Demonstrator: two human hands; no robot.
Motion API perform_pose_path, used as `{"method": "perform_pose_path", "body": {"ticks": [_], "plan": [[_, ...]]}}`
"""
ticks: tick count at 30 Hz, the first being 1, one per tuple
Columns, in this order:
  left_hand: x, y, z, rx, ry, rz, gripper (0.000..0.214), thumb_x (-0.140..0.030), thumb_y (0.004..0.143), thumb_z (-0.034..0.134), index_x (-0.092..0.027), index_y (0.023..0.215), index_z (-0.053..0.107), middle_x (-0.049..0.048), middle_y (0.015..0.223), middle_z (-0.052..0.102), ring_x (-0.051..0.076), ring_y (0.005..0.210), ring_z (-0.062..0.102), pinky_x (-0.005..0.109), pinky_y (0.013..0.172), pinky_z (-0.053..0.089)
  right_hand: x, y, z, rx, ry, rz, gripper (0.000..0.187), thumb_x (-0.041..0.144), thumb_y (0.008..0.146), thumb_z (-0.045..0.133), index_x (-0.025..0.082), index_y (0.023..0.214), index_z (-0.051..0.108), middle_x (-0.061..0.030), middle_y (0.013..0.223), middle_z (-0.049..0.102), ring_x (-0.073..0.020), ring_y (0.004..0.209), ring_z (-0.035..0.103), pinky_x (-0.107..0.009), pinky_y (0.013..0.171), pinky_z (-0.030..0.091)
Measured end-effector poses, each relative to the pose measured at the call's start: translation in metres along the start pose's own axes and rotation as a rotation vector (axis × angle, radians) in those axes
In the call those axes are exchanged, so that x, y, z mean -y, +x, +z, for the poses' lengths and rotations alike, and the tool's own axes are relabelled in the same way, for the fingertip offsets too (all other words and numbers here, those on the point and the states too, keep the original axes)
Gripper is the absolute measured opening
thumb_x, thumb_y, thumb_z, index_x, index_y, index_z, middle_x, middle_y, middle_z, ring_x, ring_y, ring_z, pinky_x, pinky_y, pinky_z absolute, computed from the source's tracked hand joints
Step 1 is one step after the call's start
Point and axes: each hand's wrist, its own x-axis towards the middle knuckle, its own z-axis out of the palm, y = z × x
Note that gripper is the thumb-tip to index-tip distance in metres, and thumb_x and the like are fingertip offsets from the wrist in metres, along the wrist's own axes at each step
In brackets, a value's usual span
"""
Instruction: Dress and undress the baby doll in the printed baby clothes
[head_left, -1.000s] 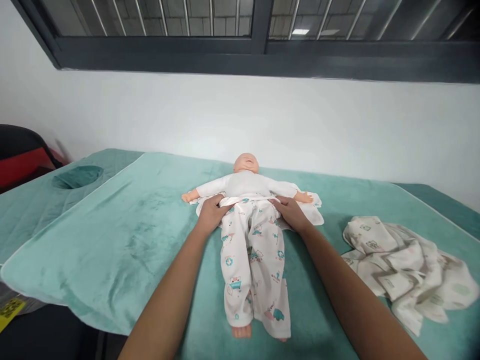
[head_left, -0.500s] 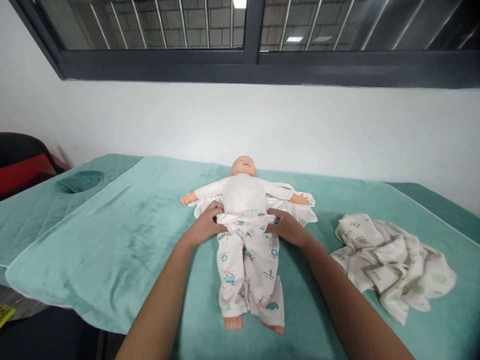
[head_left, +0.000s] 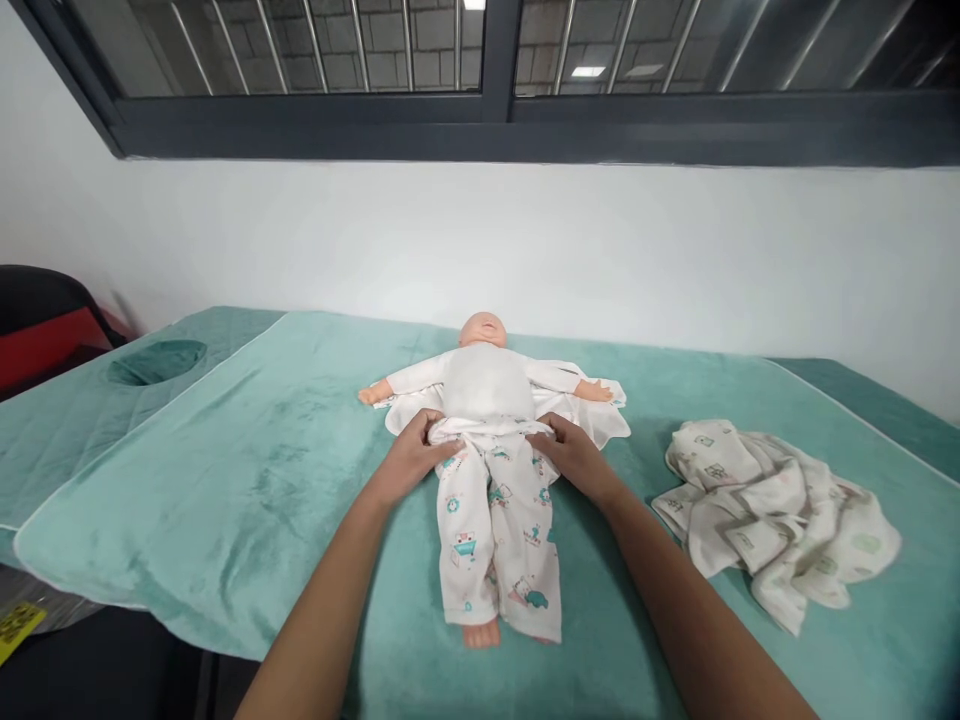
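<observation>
A baby doll [head_left: 487, 388] lies on its back, head toward the wall, arms spread wide, its torso in white cloth. Printed white pants [head_left: 495, 530] cover its legs, with the toes of one foot showing below a cuff and the other foot mostly hidden. My left hand [head_left: 420, 452] pinches the waistband at the left hip, thumb on the front. At the right hip, my right hand [head_left: 566, 450] grips the waistband the same way. The waistband is gathered across the doll's lower belly. White cloth [head_left: 600, 415] lies spread beneath the doll's arms.
A crumpled printed cloth [head_left: 780, 510] rests to the right on the green-covered table [head_left: 247, 480]. A face hole [head_left: 157, 362] is at the table's left end, near a red and black chair [head_left: 52, 335]. Behind stands a white wall [head_left: 450, 240] under a barred window.
The waistband has been drawn slightly up and bunched at the belly, and the pant cuffs have shifted upward. Both hands keep their hold at the hips. The view has moved slightly.
</observation>
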Motion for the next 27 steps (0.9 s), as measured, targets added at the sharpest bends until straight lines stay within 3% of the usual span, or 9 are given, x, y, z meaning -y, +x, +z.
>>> {"method": "perform_pose_path", "body": {"ticks": [3,5,8,11,15,17,21,23,27], "plan": [[-0.002,-0.016,-0.005,0.121,0.125,0.025,0.048,-0.043,0.069,0.077,-0.021,0.107,0.056,0.0028,0.107,0.056,0.019,0.094,0.054,0.028,0.08,0.044,0.007,-0.014,-0.008,0.222,-0.028,-0.052,0.032,0.045,0.074,0.071,0.022,0.096,0.067,0.0002,0.087,0.065,-0.0196,0.081,0.057,-0.029,0.071,0.045],[-0.002,-0.024,-0.006,0.153,0.193,0.061,0.048,-0.044,0.066,0.079,-0.021,0.103,0.059,0.004,0.112,0.053,0.02,0.097,0.053,0.029,0.082,0.045,0.011,-0.024,-0.009,0.295,-0.004,-0.101,0.033,0.043,0.072,0.074,0.023,0.097,0.069,-0.0021,0.097,0.067,-0.0244,0.093,0.06,-0.033,0.082,0.047],[0.002,-0.032,-0.004,0.129,0.255,0.14,0.034,-0.045,0.067,0.079,-0.02,0.084,0.062,0.0039,0.105,0.054,0.02,0.096,0.053,0.03,0.085,0.044,0.011,-0.036,-0.003,0.236,-0.054,-0.177,0.018,0.04,0.075,0.07,0.023,0.079,0.07,-0.0027,0.09,0.067,-0.0259,0.097,0.059,-0.035,0.087,0.046],[0.005,-0.037,0.002,0.02,0.175,0.096,0.031,-0.046,0.071,0.073,-0.019,0.07,0.058,0.0009,0.083,0.055,0.018,0.082,0.053,0.029,0.076,0.044,0.005,-0.046,0.009,0.039,-0.055,-0.098,0.022,0.037,0.077,0.062,0.02,0.063,0.062,-0.0005,0.069,0.061,-0.0199,0.074,0.057,-0.03,0.069,0.044],[-0.003,-0.043,0.011,-0.084,-0.139,-0.118,0.038,-0.054,0.078,0.064,-0.017,0.09,0.061,0.0008,0.08,0.06,0.018,0.076,0.056,0.028,0.068,0.045,0.004,-0.051,0.021,-0.131,0.13,0.118,0.032,0.044,0.077,0.06,0.018,0.059,0.051,0.0013,0.057,0.052,-0.0134,0.057,0.045,-0.025,0.053,0.034],[-0.011,-0.048,0.011,-0.043,-0.161,-0.148,0.041,-0.055,0.08,0.061,-0.017,0.095,0.06,0.003,0.088,0.062,0.019,0.083,0.058,0.029,0.072,0.047,0.006,-0.054,0.02,-0.093,0.175,0.151,0.033,0.047,0.077,0.06,0.018,0.064,0.054,0.0004,0.061,0.055,-0.0141,0.059,0.048,-0.026,0.055,0.036],[-0.022,-0.069,0.002,0.204,-0.012,-0.124,0.053,-0.05,0.073,0.073,-0.023,0.115,0.056,0.0051,0.112,0.061,0.024,0.104,0.058,0.033,0.085,0.049,0.012,-0.071,0.007,0.138,0.138,0.026,0.032,0.049,0.081,0.062,0.018,0.091,0.061,-0.0023,0.086,0.064,-0.0196,0.08,0.058,-0.029,0.069,0.046],[-0.02,-0.085,-0.003,0.288,0.094,-0.069,0.073,-0.047,0.066,0.08,-0.028,0.13,0.048,0.0068,0.128,0.054,0.028,0.118,0.052,0.038,0.097,0.046,0.014,-0.089,0.002,0.251,0.072,-0.025,0.044,0.049,0.076,0.07,0.02,0.107,0.058,-0.0041,0.101,0.064,-0.0236,0.093,0.059,-0.032,0.078,0.049],[-0.007,-0.118,0.006,0.276,0.278,0.051,0.105,-0.046,0.056,0.087,-0.036,0.146,0.034,0.0087,0.143,0.037,0.033,0.136,0.036,0.046,0.113,0.034,0.012,-0.123,0.007,0.267,-0.113,-0.158,0.103,0.048,0.052,0.089,0.025,0.138,0.037,-0.0109,0.135,0.049,-0.0331,0.123,0.049,-0.044,0.102,0.043]]}}
